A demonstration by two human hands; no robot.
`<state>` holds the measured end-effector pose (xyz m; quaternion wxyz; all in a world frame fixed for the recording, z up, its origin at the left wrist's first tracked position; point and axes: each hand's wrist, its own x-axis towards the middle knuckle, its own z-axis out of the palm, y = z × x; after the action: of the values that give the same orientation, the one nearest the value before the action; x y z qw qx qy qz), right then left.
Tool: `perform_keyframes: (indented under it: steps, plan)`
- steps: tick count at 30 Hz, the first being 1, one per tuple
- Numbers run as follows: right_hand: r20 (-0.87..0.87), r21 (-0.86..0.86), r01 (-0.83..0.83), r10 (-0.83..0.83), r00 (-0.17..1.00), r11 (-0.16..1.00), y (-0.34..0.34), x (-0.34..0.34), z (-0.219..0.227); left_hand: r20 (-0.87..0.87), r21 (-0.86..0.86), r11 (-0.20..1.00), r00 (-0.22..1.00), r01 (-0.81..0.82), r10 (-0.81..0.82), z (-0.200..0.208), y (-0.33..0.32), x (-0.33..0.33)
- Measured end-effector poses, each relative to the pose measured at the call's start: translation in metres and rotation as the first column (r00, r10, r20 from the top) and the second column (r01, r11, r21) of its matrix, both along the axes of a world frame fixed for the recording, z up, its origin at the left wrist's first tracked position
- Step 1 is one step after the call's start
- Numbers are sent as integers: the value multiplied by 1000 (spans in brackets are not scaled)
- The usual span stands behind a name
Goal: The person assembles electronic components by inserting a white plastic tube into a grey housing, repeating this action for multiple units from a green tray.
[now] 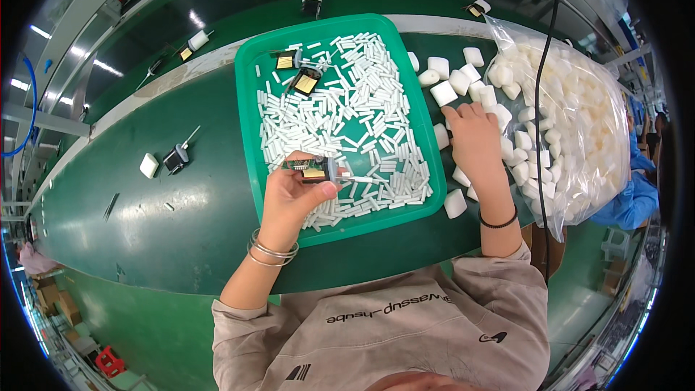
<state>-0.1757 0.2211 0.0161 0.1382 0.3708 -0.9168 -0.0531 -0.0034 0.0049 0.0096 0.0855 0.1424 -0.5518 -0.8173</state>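
Observation:
My left hand (291, 199) is closed around a small black electronic module (316, 172) with a green circuit board, a gold patch and a grey round end. It holds the module over the near left part of a green tray (253, 112), with a white stick pointing right from the grey end. The tray holds a great many short white sticks (376, 87). At its far left lie two similar modules, one (287, 60) behind the other (306, 82). My right hand (474, 137) reaches among loose white foam blocks (443, 93) right of the tray, fingers apart, fingertips beside a block.
A clear plastic bag (590, 130) full of white blocks lies at the right. A black cable (539, 108) hangs in front of it. Another module (175, 158) and a white block (148, 166) lie left of the tray. More modules (195, 45) stand along the far strip.

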Motion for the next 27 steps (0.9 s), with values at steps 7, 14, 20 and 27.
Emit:
perform_keyframes:
  steps: [7, 14, 20, 27]
  plan:
    - [287, -510, 110, 49, 957, 853, -22, 12, 22, -26, 140, 989, 999, -40, 44, 2, -3, 3]
    - [587, -781, 448, 757, 288, 435, -54, 67, 22, -253, 16, 989, 957, -144, 143, 1, -1, 6]
    - [624, -762, 472, 698, 351, 444, -60, 91, 18, -439, 0, 987, 887, -161, 145, 3, -6, 12]
    - [280, -957, 117, 728, 626, 267, -63, 91, -2, -253, -100, 993, 967, -61, 34, 5, 0, 12]
